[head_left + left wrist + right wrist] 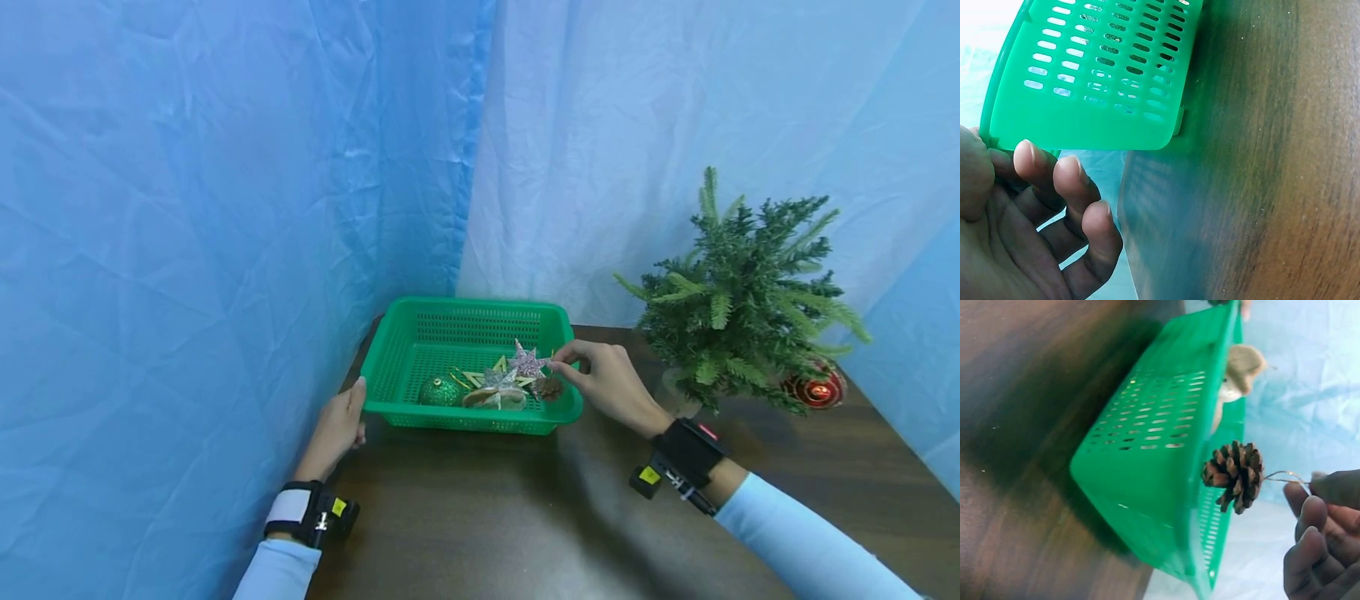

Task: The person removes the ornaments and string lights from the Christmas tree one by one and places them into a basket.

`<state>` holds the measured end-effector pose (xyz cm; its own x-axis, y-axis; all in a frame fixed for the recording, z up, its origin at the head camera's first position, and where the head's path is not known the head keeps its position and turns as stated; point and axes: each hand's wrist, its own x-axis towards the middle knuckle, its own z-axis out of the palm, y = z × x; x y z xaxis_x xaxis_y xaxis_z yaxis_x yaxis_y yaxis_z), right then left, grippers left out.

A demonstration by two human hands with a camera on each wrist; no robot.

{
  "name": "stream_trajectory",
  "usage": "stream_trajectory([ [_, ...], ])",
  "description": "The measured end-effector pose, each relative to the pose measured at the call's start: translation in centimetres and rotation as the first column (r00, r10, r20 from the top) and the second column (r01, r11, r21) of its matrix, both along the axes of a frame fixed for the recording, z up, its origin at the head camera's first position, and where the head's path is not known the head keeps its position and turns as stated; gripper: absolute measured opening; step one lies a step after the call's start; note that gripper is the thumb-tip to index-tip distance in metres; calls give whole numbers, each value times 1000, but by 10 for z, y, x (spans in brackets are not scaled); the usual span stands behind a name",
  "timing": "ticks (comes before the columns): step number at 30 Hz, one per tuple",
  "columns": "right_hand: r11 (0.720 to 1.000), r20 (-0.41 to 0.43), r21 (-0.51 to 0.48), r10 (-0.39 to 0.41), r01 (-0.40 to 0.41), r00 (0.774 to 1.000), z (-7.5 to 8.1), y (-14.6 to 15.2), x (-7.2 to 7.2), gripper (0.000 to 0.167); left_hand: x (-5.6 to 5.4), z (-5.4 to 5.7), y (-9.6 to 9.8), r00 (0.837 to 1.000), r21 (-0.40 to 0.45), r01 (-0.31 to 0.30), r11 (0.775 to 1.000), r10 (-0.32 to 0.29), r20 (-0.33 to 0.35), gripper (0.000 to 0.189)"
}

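Note:
A brown pine cone (1235,477) hangs by a thin gold loop from my right hand (606,379), whose thumb and fingertips pinch the loop. It dangles at the right rim of a green plastic basket (465,421). My left hand (333,425) grips the basket's left rim, thumb on top and fingers curled beneath, as the left wrist view shows. Inside the basket lie a glittery green ball (440,392), a pinkish glitter star (527,362), a silver star (501,380) and a tan-and-white ornament (495,400).
A small artificial fir tree (742,300) stands on the dark wooden table (465,517) to the right. A red ball ornament (816,387) hangs low on its right side. Blue cloth (187,250) walls the left, with paler cloth (637,150) behind.

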<state>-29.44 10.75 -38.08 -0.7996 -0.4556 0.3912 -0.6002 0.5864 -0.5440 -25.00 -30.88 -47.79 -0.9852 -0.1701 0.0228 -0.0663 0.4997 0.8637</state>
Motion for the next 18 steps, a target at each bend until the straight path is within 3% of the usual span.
stream_trajectory([
  [18, 999, 37, 35, -18, 16, 999, -28, 9, -2, 7, -7, 3, 9, 1000, 5, 23, 1000, -23, -5, 63],
])
